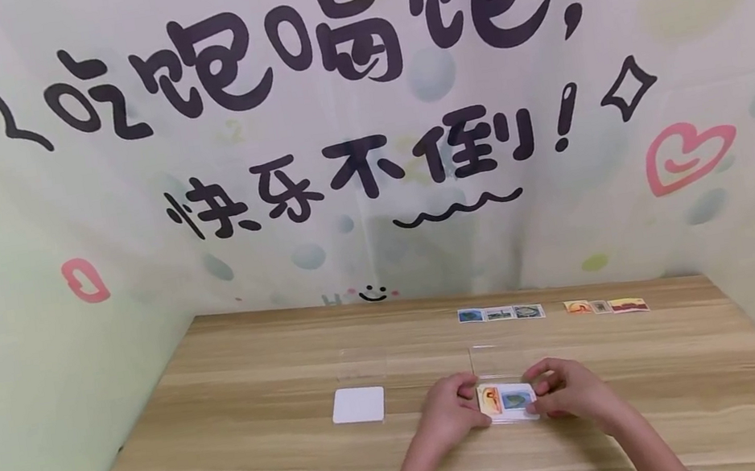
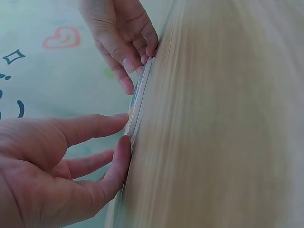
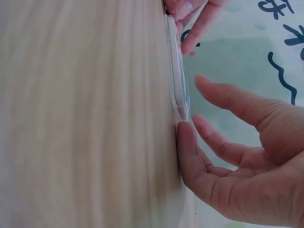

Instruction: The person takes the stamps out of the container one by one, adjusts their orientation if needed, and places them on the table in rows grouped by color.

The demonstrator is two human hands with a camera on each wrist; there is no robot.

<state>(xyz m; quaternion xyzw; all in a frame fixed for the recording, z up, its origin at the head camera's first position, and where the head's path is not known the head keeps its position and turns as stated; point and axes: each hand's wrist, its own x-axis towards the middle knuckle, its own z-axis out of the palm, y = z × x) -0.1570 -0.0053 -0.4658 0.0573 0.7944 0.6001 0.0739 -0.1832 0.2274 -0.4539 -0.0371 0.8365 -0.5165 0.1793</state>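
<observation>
Both spread: your left grip and right grip flank stamp card; likely squaring it, next press evenly.

Both forearms angle inward, left hand and right hand facing each other, well short of the table's far edge.

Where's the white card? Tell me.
The white card lies flat, left of centre and low in the head view, with the left hand to its right.
</observation>
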